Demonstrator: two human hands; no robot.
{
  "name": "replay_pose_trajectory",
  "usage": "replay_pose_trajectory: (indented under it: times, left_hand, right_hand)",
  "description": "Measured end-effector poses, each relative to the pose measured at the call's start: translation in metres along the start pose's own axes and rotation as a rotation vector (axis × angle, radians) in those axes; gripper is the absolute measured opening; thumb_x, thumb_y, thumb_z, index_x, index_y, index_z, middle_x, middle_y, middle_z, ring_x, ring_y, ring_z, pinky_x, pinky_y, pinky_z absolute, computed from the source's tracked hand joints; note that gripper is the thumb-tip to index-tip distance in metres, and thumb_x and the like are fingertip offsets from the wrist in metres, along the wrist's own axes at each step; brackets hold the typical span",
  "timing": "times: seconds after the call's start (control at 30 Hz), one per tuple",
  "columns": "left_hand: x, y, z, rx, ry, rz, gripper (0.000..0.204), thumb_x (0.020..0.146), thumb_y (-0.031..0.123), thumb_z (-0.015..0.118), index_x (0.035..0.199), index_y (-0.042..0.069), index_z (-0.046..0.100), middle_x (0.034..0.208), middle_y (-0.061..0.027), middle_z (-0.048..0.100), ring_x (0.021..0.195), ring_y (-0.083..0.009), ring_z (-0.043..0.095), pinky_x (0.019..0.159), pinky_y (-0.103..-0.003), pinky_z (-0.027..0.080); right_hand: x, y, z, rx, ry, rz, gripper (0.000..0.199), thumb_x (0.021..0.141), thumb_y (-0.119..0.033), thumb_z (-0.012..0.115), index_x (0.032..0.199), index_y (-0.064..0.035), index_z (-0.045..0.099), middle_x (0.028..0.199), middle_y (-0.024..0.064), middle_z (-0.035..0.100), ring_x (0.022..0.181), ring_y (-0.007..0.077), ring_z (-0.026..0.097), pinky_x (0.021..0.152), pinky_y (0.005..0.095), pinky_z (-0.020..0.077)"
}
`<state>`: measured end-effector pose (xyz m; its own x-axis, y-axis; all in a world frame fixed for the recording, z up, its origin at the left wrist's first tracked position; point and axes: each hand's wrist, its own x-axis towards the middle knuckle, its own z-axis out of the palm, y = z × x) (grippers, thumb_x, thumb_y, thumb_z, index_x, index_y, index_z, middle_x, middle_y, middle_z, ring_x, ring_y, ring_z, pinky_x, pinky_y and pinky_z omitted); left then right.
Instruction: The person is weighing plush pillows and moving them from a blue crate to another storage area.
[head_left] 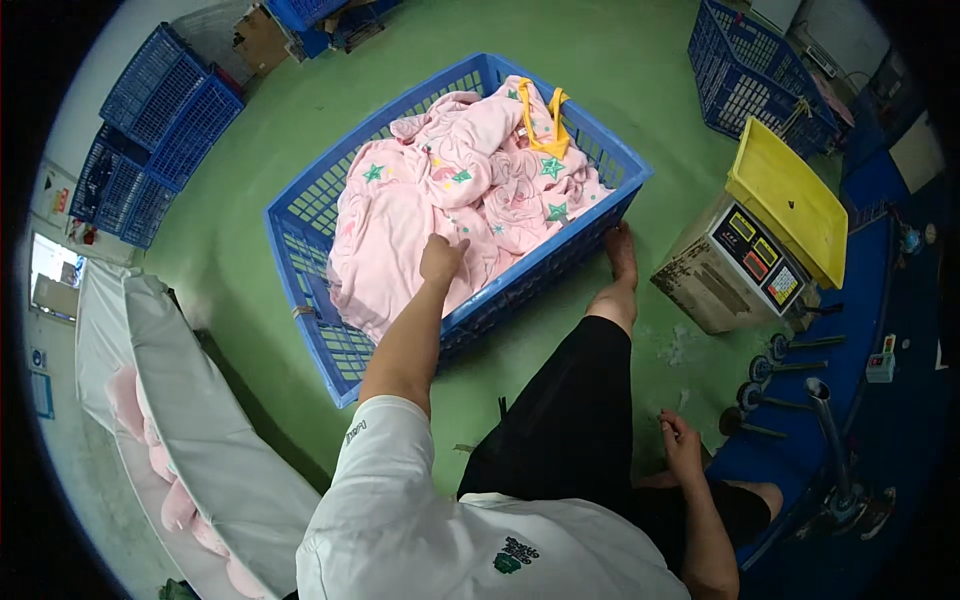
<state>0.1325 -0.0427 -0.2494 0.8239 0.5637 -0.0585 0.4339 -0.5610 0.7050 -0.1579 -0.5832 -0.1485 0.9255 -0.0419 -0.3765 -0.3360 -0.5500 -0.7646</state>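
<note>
Reaching with the left hand [441, 260] onto soft, rumpled pink fabric [385, 220], with fingers partly curled against it; impossible to tell whether pinching or only pressing. Holding the right hand [683, 442] low and well apart, with fingers loosely curled; impossible to tell whether gripping anything. Beneath and beyond the left hand, heaped in rounded folds, printed with green stars [551, 167] and topped at the far side with flat yellow bands [552, 148]. Contained in a blue plastic basket [600, 213] with gridded walls, on a glossy green floor [235, 265]. Beyond the right hand, a scuffed, boxy scale [705, 275] under a smooth yellow tray [790, 200]. Right of the right hand, slim metal rods [795, 367] by a blue surface [855, 340]. Left of the left hand, a draped grey sheet [195, 400] with puffy pink pieces [180, 508]. Farther left, stacked blue crates [160, 95].
</note>
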Motion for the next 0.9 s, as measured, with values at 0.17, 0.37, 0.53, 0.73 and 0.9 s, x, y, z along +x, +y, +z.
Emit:
replay_pose_trajectory:
  times: [0.17, 0.37, 0.53, 0.73, 0.9]
  left_hand:
    - [-0.008, 0.003, -0.001, 0.033, -0.094, -0.017, 0.021, 0.084, 0.021, 0.063, 0.083, 0.000, 0.066, 0.072, -0.0123, 0.064, 0.064, -0.0256, 0.061, 0.062, -0.035, 0.051]
    - [-0.010, 0.020, -0.018, -0.269, -0.090, -0.106, 0.021, 0.084, 0.022, 0.065, 0.088, 0.001, 0.063, 0.079, -0.0140, 0.066, 0.070, -0.0296, 0.062, 0.066, -0.037, 0.052]
    - [-0.006, 0.019, 0.002, 0.075, -0.091, -0.127, 0.025, 0.087, 0.024, 0.065, 0.096, 0.001, 0.061, 0.087, -0.0153, 0.067, 0.077, -0.0321, 0.064, 0.073, -0.038, 0.053]
    - [-0.006, 0.003, 0.017, 0.104, 0.022, -0.095, 0.025, 0.087, 0.020, 0.064, 0.099, -0.002, 0.059, 0.084, -0.0103, 0.060, 0.073, -0.0217, 0.056, 0.070, -0.032, 0.050]
    - [-0.016, -0.008, -0.039, -0.325, 0.179, 0.025, 0.028, 0.090, 0.019, 0.063, 0.106, -0.003, 0.060, 0.089, -0.0101, 0.062, 0.076, -0.0200, 0.057, 0.073, -0.030, 0.049]
  right_hand:
    - [0.002, 0.001, -0.005, -0.030, -0.023, -0.083, 0.023, 0.099, -0.013, 0.057, 0.116, -0.0005, 0.067, 0.129, 0.0140, 0.066, 0.104, 0.0283, 0.066, 0.087, 0.0368, 0.0527]
    - [0.011, 0.000, -0.008, -0.013, -0.033, -0.085, 0.025, 0.100, -0.015, 0.057, 0.117, -0.0002, 0.067, 0.124, 0.0134, 0.068, 0.100, 0.0280, 0.067, 0.084, 0.0373, 0.0528]
    - [0.010, -0.015, -0.002, -0.038, -0.064, -0.074, 0.026, 0.100, -0.017, 0.057, 0.117, -0.0001, 0.067, 0.112, 0.0117, 0.070, 0.090, 0.0259, 0.065, 0.078, 0.0364, 0.0518]
    - [0.001, 0.018, -0.012, -0.003, -0.023, -0.018, 0.025, 0.100, -0.015, 0.057, 0.115, 0.0007, 0.068, 0.102, 0.0095, 0.070, 0.085, 0.0208, 0.063, 0.077, 0.0319, 0.0507]
    - [0.013, 0.012, -0.007, 0.022, -0.079, -0.006, 0.024, 0.100, -0.015, 0.057, 0.115, 0.0008, 0.068, 0.099, 0.0084, 0.070, 0.084, 0.0183, 0.062, 0.076, 0.0295, 0.0496]
